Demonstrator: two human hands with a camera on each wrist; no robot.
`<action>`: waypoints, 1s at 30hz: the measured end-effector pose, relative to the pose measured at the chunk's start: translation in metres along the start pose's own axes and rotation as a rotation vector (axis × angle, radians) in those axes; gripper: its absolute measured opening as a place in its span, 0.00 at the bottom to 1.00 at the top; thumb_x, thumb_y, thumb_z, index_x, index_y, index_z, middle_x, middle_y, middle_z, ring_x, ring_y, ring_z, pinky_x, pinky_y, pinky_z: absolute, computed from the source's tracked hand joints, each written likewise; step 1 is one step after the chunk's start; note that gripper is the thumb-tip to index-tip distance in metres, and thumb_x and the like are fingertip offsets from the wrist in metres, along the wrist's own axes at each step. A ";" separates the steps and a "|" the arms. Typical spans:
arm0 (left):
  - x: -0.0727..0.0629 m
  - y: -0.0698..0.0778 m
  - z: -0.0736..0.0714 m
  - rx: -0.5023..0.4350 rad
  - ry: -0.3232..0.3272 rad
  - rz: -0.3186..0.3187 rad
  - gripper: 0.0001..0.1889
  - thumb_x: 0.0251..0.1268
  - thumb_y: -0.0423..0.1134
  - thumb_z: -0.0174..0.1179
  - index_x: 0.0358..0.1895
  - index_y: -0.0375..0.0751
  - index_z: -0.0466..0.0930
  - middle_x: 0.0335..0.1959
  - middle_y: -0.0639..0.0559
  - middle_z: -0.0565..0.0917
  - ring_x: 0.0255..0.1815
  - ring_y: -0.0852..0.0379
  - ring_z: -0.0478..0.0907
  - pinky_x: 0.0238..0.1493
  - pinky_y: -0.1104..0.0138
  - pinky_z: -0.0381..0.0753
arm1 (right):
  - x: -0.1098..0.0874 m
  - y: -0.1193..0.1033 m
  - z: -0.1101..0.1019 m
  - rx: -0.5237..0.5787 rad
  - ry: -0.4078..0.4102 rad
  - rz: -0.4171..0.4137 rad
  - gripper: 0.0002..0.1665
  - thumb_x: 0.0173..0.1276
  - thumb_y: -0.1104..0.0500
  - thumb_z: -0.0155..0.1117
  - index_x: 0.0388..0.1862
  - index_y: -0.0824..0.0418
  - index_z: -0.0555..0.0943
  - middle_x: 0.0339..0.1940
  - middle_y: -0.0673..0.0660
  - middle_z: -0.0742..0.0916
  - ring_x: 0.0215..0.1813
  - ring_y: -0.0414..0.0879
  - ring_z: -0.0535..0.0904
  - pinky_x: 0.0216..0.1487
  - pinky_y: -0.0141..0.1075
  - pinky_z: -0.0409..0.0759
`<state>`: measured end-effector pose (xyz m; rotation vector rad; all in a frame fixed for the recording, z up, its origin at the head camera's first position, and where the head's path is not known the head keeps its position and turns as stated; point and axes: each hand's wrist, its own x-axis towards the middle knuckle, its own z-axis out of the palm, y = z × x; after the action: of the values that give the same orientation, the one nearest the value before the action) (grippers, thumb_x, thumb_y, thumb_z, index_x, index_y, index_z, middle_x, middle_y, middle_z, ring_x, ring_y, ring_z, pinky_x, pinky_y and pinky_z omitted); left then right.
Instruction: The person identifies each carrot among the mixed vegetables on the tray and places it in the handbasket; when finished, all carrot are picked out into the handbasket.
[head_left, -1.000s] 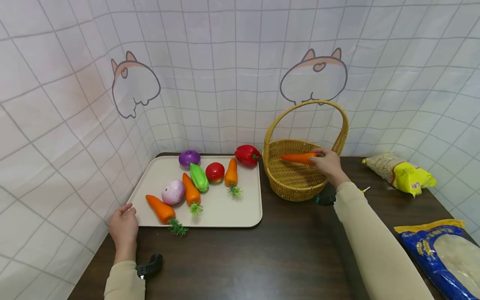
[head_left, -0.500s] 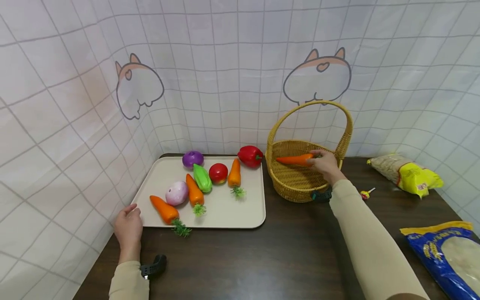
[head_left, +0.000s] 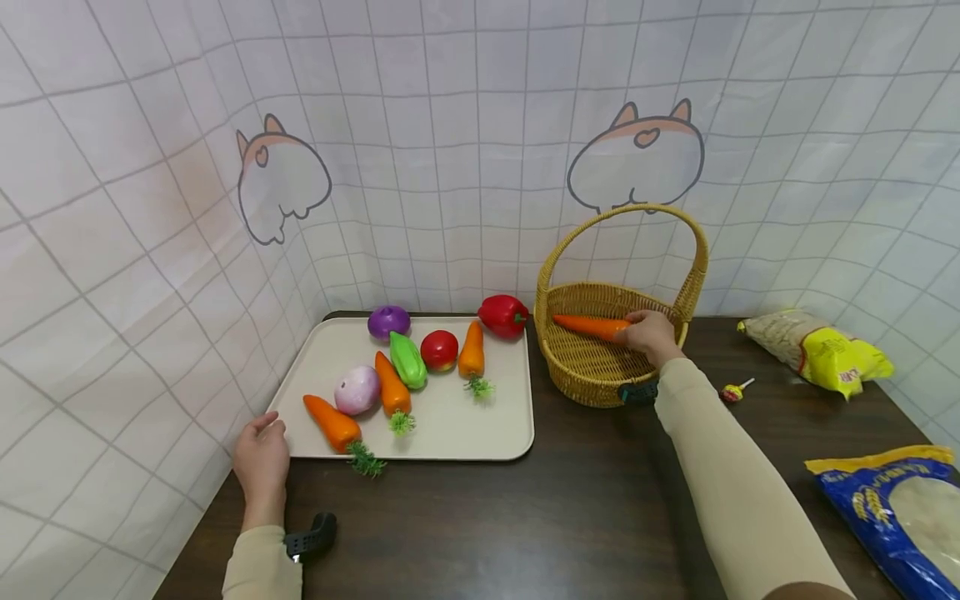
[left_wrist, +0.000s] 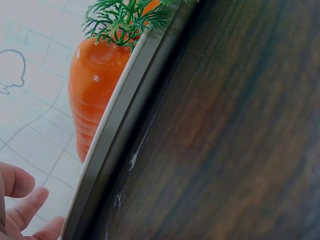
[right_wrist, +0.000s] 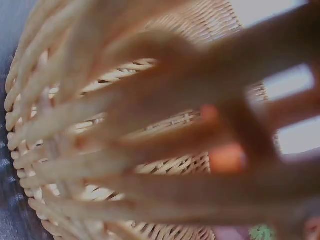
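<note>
My right hand (head_left: 649, 335) is inside the wicker basket (head_left: 585, 393), gripping an orange carrot (head_left: 588, 325) by its thick end. The carrot lies nearly level, its tip pointing left, and its top is hidden by the fingers. In the right wrist view, blurred basket weave (right_wrist: 90, 165) covers most of the picture, with a bit of orange behind it. At the front left corner of the beige tray (head_left: 465, 437), my left hand (head_left: 261, 454) has loosely bent fingers right at the rim and holds nothing. Nearest to it on the tray is another carrot (left_wrist: 95, 95) with dark green leaves.
Also on the tray are two more carrots, a pale purple onion (head_left: 357, 390), a purple onion-like vegetable (head_left: 388, 322), a green ridged vegetable (head_left: 407, 361), a round red fruit (head_left: 439, 350) and a red bell pepper (head_left: 503, 317). Right of the basket lie a lollipop (head_left: 732, 392) and two bags.
My right hand has lowered with the carrot, deeper into the basket. The head view has shifted slightly; the left hand stays by the tray's corner.
</note>
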<state>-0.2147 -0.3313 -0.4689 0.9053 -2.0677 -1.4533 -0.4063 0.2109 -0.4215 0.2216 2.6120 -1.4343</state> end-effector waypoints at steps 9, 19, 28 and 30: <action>0.002 -0.002 0.001 0.013 0.016 0.009 0.23 0.71 0.40 0.45 0.64 0.32 0.73 0.64 0.31 0.73 0.66 0.36 0.66 0.65 0.46 0.63 | -0.003 -0.001 0.002 0.070 0.101 -0.011 0.33 0.69 0.60 0.61 0.71 0.65 0.66 0.70 0.69 0.67 0.66 0.65 0.66 0.62 0.56 0.69; 0.002 -0.003 -0.001 0.024 0.002 0.016 0.24 0.71 0.41 0.45 0.64 0.33 0.73 0.62 0.31 0.74 0.64 0.37 0.68 0.63 0.47 0.65 | -0.023 -0.020 -0.004 0.013 0.254 -0.174 0.29 0.70 0.53 0.60 0.66 0.64 0.72 0.62 0.65 0.78 0.61 0.62 0.72 0.59 0.54 0.73; 0.001 -0.002 0.000 0.018 0.018 0.016 0.23 0.70 0.39 0.46 0.63 0.33 0.74 0.62 0.32 0.74 0.66 0.38 0.66 0.64 0.49 0.63 | -0.069 -0.039 0.016 0.264 0.351 -0.333 0.22 0.70 0.54 0.62 0.59 0.63 0.77 0.55 0.60 0.81 0.55 0.49 0.76 0.52 0.38 0.75; 0.000 -0.001 0.000 0.012 0.017 0.019 0.23 0.70 0.38 0.46 0.63 0.32 0.73 0.63 0.31 0.73 0.67 0.37 0.65 0.66 0.47 0.61 | -0.079 -0.040 0.025 0.304 0.388 -0.368 0.20 0.69 0.56 0.63 0.56 0.63 0.79 0.52 0.58 0.83 0.51 0.44 0.76 0.48 0.32 0.75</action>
<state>-0.2146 -0.3311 -0.4699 0.8975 -2.0688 -1.4208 -0.3360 0.1641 -0.3858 0.0550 2.8279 -2.1061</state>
